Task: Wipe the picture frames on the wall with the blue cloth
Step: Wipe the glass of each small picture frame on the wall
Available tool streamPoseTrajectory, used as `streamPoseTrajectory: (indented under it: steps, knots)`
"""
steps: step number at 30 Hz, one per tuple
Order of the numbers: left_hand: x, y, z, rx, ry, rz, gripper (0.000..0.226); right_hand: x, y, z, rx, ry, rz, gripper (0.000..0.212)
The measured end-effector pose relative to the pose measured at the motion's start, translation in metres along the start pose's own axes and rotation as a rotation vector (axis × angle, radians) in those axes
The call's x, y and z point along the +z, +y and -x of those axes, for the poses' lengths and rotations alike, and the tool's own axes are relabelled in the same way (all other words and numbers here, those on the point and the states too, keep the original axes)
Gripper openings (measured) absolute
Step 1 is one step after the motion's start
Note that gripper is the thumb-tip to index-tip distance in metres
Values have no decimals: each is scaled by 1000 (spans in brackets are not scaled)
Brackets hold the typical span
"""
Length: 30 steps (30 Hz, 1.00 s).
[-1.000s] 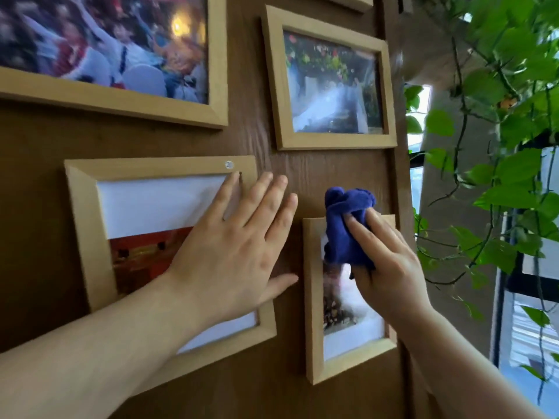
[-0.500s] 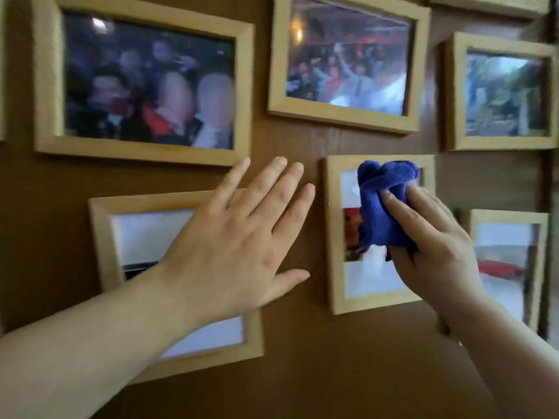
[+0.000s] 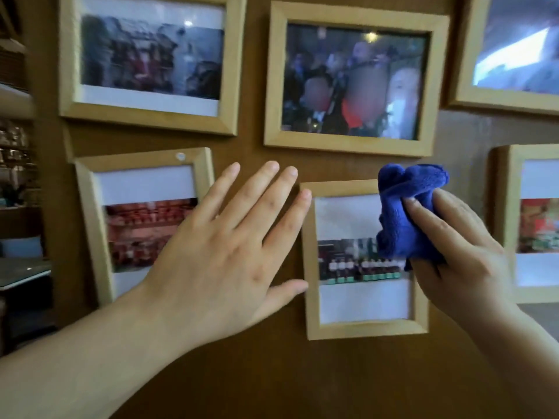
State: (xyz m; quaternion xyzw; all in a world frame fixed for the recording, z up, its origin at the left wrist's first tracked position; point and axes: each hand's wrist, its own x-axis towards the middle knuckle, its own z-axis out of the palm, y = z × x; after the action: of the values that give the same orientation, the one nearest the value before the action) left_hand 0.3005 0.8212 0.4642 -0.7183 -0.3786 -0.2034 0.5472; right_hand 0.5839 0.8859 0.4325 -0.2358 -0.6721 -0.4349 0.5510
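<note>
My right hand has the blue cloth bunched into a wad, my fingers curled over it and pinching it against my palm. I hold it balled like this so there is a thick pad to press with, not a loose flap. The wad sits on the upper right part of the small upright frame, covering that corner of its glass and rim, which I judge is the frame being wiped at the moment.

My left hand lies flat on the brown wall panel, fingers spread and holding nothing. It rests between the small upright frame and the frame to its left, partly covering that one's right side, with my little finger and thumb just touching the small frame's left edge. I take this as bracing, so the frame does not swing or shift under the rubbing.

Each frame holds a photo under glass: the small one shows a row of figures on a white mat, the left one a reddish scene. Above hang two larger frames, one at upper left and one at upper middle, both with blurred group pictures. More frames show at the right edge, only partly in view.
</note>
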Motion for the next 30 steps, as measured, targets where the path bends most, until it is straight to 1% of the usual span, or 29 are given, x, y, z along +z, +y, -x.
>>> streamPoseTrajectory:
  steps: [3,8,11,14,17,19,21,24,26,30]
  knots:
    - [8,-23,17,-33,-18,-13,83,19,-15,-12,-53,-21,-15,38]
    - [30,-51,24,-55,-28,-38,83,46,-23,-33,-115,-46,4,33]
    - [44,-61,19,-33,-5,-41,83,55,-21,-42,-127,-33,27,37]
    - [57,-66,14,-27,29,11,84,58,-25,-41,-132,-32,79,38]
    - [66,-66,13,-61,78,63,85,51,-35,-39,-135,-84,126,35]
    - [68,-67,14,-63,108,127,86,46,-45,-40,-129,-115,161,37]
    - [71,-63,16,-48,148,194,85,36,-58,-40,-110,-170,201,40]
    - [71,-61,25,-7,193,340,84,18,-93,-39,-62,-204,299,32]
    - [68,-55,32,39,212,424,85,-1,-119,-38,-2,-255,350,31]
    - [60,-43,47,185,255,548,87,-42,-180,-33,150,-323,521,36]
